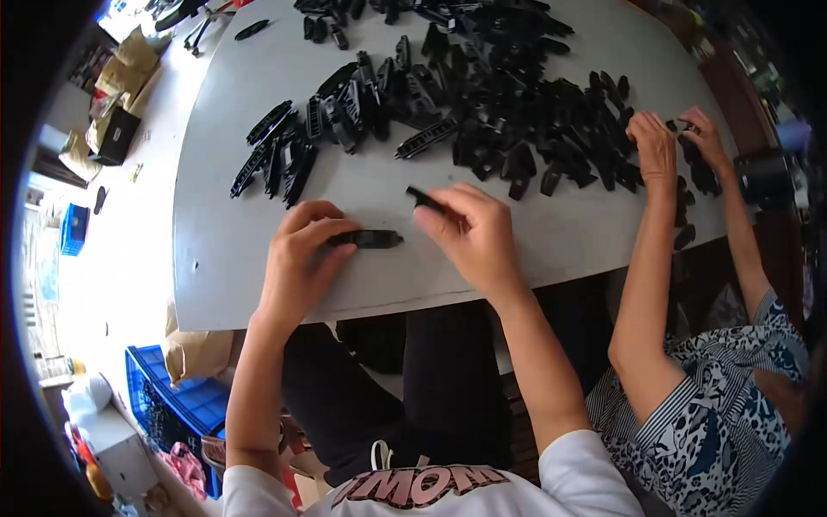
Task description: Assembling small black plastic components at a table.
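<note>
My left hand (301, 252) is closed on a long black plastic part (376, 239) with a narrow tip, held low over the near side of the table. Between the thumb and fingers of my right hand (472, 226) is a second, smaller black plastic piece (421, 197), tilted and a little apart from the first. Its lower end is hidden by my fingers. Beyond both hands lies a wide heap of similar black plastic parts (508, 103), some with ladder-like slots. One slotted part (426, 138) lies at the heap's near edge.
The white table (233, 258) has its near edge just before my lap. At the right, a co-worker's hands (655, 142) handle small black pieces. A blue crate (177, 392) and a brown paper bag (196, 351) stand on the floor at the left.
</note>
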### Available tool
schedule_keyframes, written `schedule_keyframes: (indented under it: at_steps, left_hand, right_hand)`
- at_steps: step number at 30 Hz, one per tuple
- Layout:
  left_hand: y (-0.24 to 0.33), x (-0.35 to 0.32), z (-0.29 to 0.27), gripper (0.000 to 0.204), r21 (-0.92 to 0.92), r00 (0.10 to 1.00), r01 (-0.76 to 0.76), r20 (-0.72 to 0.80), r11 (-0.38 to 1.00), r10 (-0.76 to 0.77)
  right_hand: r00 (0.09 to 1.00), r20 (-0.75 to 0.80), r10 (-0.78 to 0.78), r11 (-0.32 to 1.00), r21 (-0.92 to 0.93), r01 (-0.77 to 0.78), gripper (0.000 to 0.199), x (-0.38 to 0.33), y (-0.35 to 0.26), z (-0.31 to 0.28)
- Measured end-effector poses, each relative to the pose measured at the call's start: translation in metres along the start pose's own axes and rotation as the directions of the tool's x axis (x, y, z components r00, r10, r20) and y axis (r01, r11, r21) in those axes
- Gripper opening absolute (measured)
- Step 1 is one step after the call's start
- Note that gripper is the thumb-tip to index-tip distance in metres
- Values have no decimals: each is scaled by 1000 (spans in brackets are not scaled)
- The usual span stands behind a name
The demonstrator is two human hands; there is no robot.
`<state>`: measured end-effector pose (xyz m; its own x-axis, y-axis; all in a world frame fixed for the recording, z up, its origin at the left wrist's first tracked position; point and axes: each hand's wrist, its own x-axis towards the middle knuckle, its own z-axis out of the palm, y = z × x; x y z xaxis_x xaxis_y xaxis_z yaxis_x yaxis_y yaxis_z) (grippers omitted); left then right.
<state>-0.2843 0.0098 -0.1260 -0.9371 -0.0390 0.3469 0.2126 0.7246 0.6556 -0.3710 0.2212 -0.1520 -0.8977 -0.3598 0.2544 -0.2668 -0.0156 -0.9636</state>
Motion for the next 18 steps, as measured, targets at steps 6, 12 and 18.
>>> schedule_keyframes:
  at_steps: [6, 12, 18]
  left_hand:
    - [46, -3, 4, 37, 189, 977, 52, 195, 981, -89]
    - [25, -10, 8, 38, 19, 984, -61, 167, 998, 57]
    - [14, -9, -1, 24, -204, 960, 170, 254, 964, -116]
  right_hand:
    - [996, 50, -68, 965, -250, 78, 20, -11, -16, -1]
    - [981, 151, -122, 932, -324, 166, 25, -13, -21, -5]
    - [900, 395, -184, 777, -502, 379, 30, -12, -24, -14]
